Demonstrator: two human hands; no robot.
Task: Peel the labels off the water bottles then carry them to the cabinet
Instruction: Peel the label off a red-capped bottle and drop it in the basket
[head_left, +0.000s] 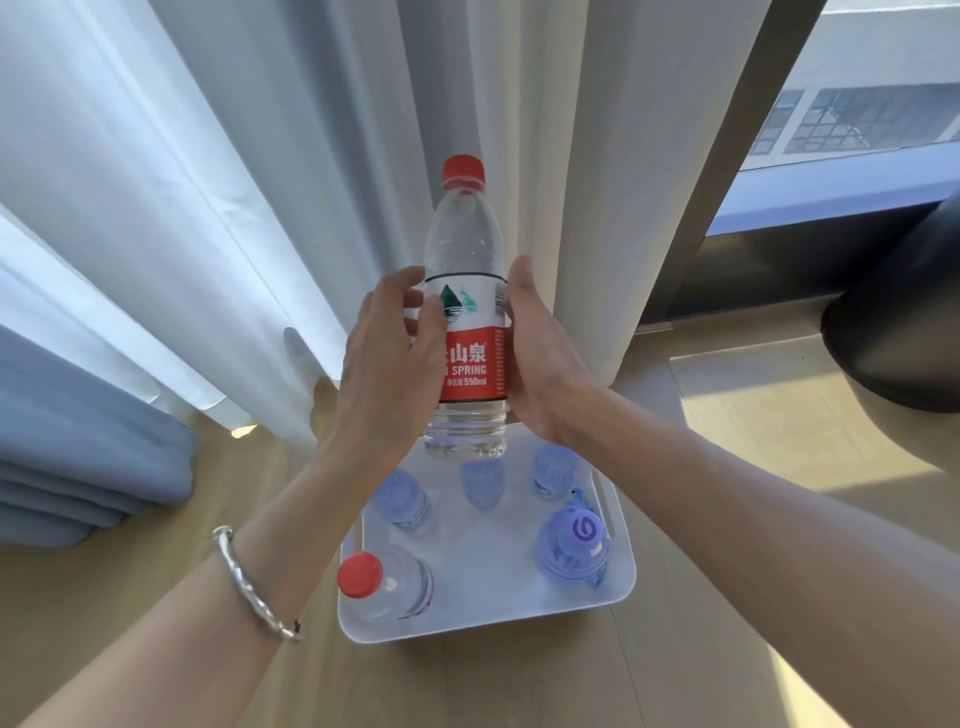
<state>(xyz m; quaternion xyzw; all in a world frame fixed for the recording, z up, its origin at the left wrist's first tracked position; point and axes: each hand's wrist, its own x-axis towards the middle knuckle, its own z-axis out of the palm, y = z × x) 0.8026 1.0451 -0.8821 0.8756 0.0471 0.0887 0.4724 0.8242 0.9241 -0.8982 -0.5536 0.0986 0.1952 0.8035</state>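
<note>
I hold a clear water bottle (466, 317) with a red cap upright in the air above a white bin (621, 561). Its red and white label (475, 343) is still wrapped round the middle. My left hand (395, 358) grips the bottle's left side, fingers curled over the label. My right hand (540, 358) holds the right side from behind. In the bin stand another red-capped bottle (387, 582), a purple-capped bottle (571, 545) and three bluish bottles (483, 483) at the back.
The bin sits on a light wooden floor (519, 686). White curtains (234, 208) hang close behind, with folded blue cloth (78, 467) at the left. A dark round object (904, 332) stands at the right below a window (857, 114).
</note>
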